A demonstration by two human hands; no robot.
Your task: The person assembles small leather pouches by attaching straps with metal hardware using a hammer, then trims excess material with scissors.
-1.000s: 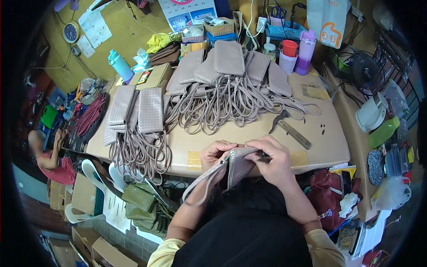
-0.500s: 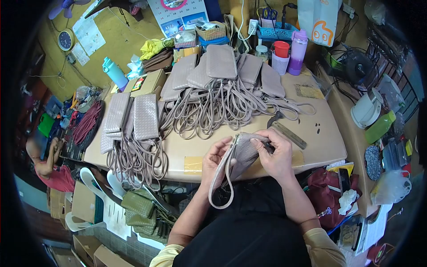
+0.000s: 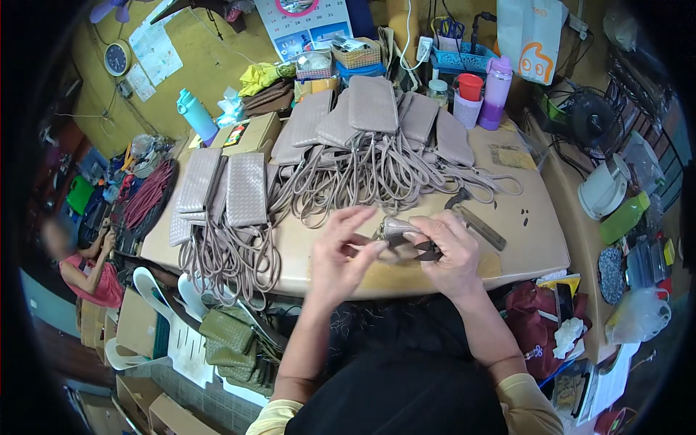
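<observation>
My right hand (image 3: 451,254) grips a taupe pouch (image 3: 396,228), seen nearly end-on above the table's front edge, with something dark like small scissors under the fingers. My left hand (image 3: 341,254) is at the pouch's left end, fingers spread and thumb near its zipper; whether it touches is unclear. The pouch's strap is mostly hidden. Behind lie heaped taupe pouches (image 3: 373,105) with tangled wrist straps, and woven ones (image 3: 246,188) to the left. A hammer-like tool (image 3: 478,223) rests right of my hands.
The tan padded table (image 3: 536,254) has a purple bottle (image 3: 496,94), a red cup (image 3: 470,87) and a teal bottle (image 3: 196,116) at its back. Green pouches (image 3: 232,344) lie on a white chair (image 3: 185,348) at lower left. Another person (image 3: 90,264) is at far left.
The pouch has been turned and no longer hangs down, and its strap loop has dropped from view. My left hand has opened and shifted left. The camera view has moved slightly.
</observation>
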